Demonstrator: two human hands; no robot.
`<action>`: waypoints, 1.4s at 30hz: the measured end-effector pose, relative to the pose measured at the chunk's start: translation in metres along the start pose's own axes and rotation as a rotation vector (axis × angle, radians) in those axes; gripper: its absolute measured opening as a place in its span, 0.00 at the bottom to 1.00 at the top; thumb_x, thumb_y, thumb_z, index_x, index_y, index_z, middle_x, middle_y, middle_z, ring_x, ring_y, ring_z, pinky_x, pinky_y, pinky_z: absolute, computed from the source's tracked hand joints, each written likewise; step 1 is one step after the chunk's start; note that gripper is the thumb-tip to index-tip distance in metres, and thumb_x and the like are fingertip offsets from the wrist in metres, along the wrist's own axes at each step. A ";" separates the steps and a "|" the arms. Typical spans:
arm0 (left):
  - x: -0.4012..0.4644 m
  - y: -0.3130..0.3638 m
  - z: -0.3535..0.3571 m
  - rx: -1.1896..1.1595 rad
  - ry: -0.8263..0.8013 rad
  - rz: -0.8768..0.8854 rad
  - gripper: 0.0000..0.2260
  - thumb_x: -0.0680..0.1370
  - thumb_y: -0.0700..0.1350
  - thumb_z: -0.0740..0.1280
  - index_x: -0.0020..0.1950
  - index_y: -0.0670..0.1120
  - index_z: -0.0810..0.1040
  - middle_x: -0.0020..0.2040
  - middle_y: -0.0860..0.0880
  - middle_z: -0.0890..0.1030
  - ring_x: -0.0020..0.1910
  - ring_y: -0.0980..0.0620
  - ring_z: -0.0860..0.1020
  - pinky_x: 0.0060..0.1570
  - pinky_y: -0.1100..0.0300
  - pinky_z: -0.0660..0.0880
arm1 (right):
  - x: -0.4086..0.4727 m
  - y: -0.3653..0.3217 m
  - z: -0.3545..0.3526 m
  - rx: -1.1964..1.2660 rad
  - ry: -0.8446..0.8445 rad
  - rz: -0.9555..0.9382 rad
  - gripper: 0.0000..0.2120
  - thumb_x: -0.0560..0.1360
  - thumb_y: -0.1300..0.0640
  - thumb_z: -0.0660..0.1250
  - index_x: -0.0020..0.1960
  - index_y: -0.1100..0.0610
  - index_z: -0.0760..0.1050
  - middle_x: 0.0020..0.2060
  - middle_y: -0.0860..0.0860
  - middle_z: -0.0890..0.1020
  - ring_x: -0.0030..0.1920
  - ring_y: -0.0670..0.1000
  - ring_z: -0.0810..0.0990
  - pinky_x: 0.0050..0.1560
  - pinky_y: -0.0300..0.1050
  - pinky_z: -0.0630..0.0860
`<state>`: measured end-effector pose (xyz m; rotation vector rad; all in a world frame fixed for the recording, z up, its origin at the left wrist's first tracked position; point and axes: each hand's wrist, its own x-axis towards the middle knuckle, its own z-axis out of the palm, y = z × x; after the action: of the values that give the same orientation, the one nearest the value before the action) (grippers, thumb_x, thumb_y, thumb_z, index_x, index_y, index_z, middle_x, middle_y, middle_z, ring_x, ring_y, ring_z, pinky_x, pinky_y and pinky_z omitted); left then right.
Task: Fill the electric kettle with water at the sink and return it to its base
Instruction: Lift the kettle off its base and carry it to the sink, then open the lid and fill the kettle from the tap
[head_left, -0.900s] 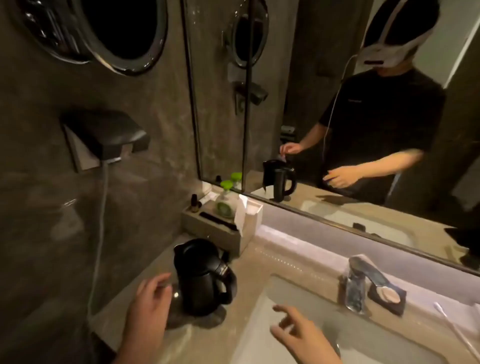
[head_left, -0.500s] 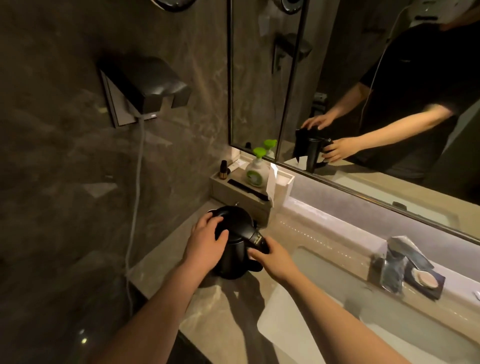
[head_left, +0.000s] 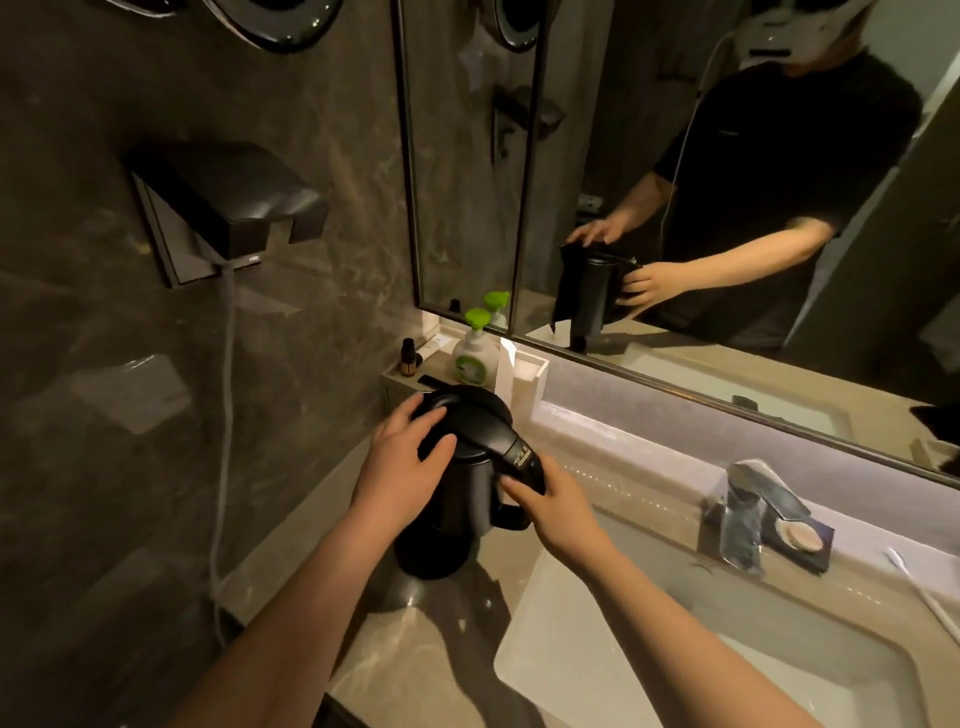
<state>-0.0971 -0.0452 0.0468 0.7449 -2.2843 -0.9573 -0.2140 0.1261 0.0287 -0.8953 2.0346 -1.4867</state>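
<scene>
Wall: I see dark marble-look panels (head_left: 130, 364) on the left
Mirror: I see a framed mirror (head_left: 727, 182) above the counter
Countertop: beige stone (head_left: 395, 654), dimly lit
Wall fixture: I see a dark box (head_left: 228, 202) with a grey cord (head_left: 224, 415) hanging down
Backsplash: pale ledge (head_left: 649, 441) under the mirror
</scene>
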 end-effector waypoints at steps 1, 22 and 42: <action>0.002 0.007 0.006 -0.052 -0.016 -0.002 0.20 0.74 0.57 0.63 0.66 0.56 0.72 0.71 0.58 0.62 0.69 0.57 0.60 0.62 0.58 0.59 | -0.003 -0.002 -0.010 -0.016 0.021 -0.013 0.10 0.78 0.58 0.69 0.59 0.53 0.75 0.48 0.46 0.83 0.48 0.40 0.80 0.41 0.27 0.73; -0.035 0.177 0.171 -0.345 -0.579 0.361 0.20 0.77 0.43 0.60 0.67 0.56 0.71 0.70 0.56 0.68 0.67 0.57 0.66 0.64 0.55 0.66 | -0.163 0.106 -0.176 0.052 0.554 0.393 0.10 0.72 0.47 0.74 0.44 0.53 0.80 0.31 0.48 0.83 0.27 0.42 0.76 0.30 0.39 0.74; 0.023 0.179 0.356 0.485 -0.687 0.720 0.18 0.74 0.53 0.64 0.64 0.54 0.72 0.69 0.49 0.70 0.66 0.45 0.65 0.60 0.48 0.67 | -0.160 0.208 -0.226 0.339 0.595 0.508 0.12 0.73 0.58 0.74 0.32 0.51 0.77 0.25 0.47 0.76 0.28 0.51 0.72 0.32 0.41 0.71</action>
<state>-0.3979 0.2071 -0.0235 -0.3354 -3.0785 -0.3230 -0.3108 0.4323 -0.1006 0.2259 2.0640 -1.8355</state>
